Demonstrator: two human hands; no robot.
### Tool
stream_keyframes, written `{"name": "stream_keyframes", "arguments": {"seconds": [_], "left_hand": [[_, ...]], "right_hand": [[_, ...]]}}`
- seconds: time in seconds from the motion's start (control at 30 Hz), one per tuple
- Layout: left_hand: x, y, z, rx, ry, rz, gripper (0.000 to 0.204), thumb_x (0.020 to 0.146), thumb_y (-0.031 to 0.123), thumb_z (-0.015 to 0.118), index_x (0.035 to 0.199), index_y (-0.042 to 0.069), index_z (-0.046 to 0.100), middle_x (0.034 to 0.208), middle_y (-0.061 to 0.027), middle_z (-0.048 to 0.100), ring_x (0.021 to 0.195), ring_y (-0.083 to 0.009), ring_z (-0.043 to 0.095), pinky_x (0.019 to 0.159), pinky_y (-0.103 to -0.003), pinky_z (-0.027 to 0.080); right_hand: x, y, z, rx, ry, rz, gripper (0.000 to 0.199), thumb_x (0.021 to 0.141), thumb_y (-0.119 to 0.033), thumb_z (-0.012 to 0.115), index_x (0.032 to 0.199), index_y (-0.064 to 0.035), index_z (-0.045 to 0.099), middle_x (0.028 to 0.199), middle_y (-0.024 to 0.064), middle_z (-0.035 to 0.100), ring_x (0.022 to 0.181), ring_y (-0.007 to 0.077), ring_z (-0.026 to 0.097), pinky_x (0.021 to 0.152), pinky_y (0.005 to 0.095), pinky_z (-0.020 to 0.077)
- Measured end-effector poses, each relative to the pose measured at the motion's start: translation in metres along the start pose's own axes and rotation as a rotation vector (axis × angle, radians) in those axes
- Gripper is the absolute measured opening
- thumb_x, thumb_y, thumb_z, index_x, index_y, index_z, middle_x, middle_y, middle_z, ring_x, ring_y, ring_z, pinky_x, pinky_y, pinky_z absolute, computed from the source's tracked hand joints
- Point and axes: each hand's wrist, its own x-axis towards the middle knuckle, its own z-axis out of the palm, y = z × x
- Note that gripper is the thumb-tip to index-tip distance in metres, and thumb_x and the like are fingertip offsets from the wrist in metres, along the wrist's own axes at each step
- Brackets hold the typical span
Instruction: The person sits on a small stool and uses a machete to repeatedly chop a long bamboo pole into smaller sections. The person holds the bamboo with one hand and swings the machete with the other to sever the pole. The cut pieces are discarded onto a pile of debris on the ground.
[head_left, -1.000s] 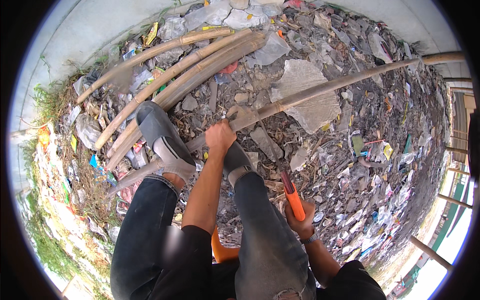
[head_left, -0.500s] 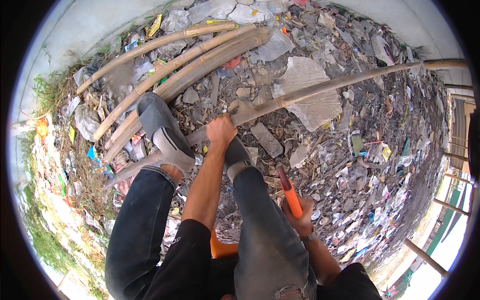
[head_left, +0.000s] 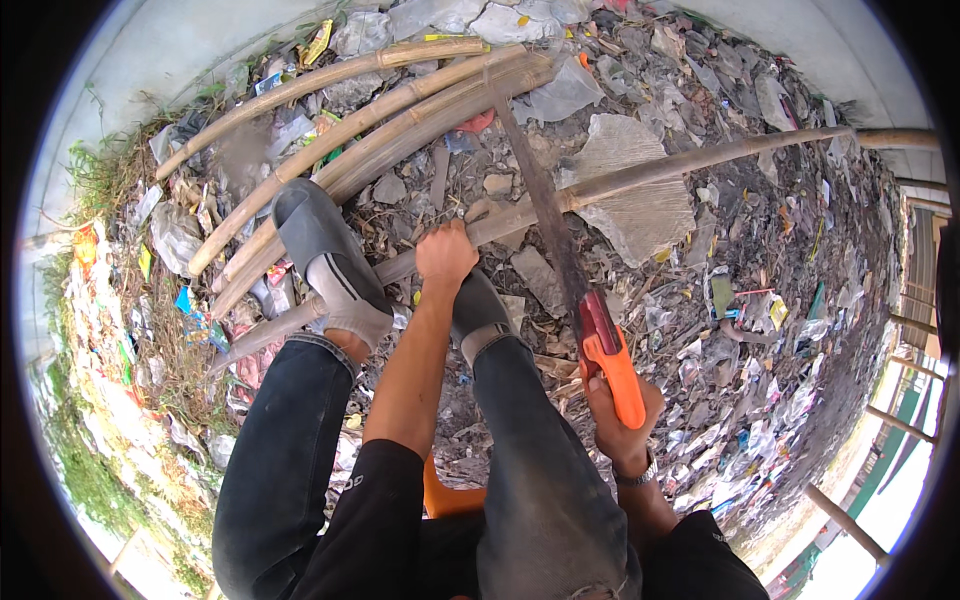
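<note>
My left hand [head_left: 446, 254] is closed around a long bamboo pole [head_left: 715, 157] that runs from the lower left up to the far right. In my right hand [head_left: 628, 418] is a hand saw [head_left: 608, 350] with an orange and dark red handle. Its long, dark blade points away from me and lies across the pole, right of my left hand; whether its teeth touch the bamboo I cannot tell. One grey shoe [head_left: 318, 228] rests over the pole on the left. The other shoe [head_left: 480, 303] is just below my left hand.
Several cut bamboo lengths [head_left: 380, 115] lie at the far left. A broken concrete slab [head_left: 635, 195] sits under the pole. Rubble and plastic litter cover the ground, with a pale wall [head_left: 200, 60] behind. Something orange [head_left: 450, 495] shows between my legs.
The saw has swung up, and its blade now stretches across the pole. My right hand has moved slightly up and right. My left hand keeps its hold on the pole.
</note>
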Motion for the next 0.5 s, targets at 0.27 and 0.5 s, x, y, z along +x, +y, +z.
{"name": "stream_keyframes", "arguments": {"seconds": [0.27, 0.5], "left_hand": [[0.001, 0.002, 0.002, -0.009, 0.071, 0.044, 0.02, 0.078, 0.022, 0.072, 0.091, 0.007, 0.069, 0.092, -0.0136, 0.076, 0.087, -0.0355, 0.075, 0.08, -0.047, 0.06], [0.001, -0.001, 0.005, -0.029, 0.074, 0.036, 0.02, 0.081, 0.023, 0.066, 0.092, 0.007, 0.069, 0.093, -0.0149, 0.076, 0.087, -0.0348, 0.074, 0.08, -0.047, 0.059]], "right_hand": [[-0.025, 0.019, -0.038, -0.185, -0.093, -0.102, 0.01, 0.081, -0.004, 0.073, 0.075, -0.0023, 0.065, 0.059, 0.0081, 0.057, 0.046, 0.0223, 0.058, 0.049, 0.0337, 0.0446], [-0.029, 0.062, -0.001, -0.148, -0.145, 0.016, 0.016, 0.085, -0.007, 0.075, 0.075, -0.0026, 0.064, 0.057, 0.0073, 0.056, 0.047, 0.0162, 0.057, 0.05, 0.0318, 0.0455]]}}
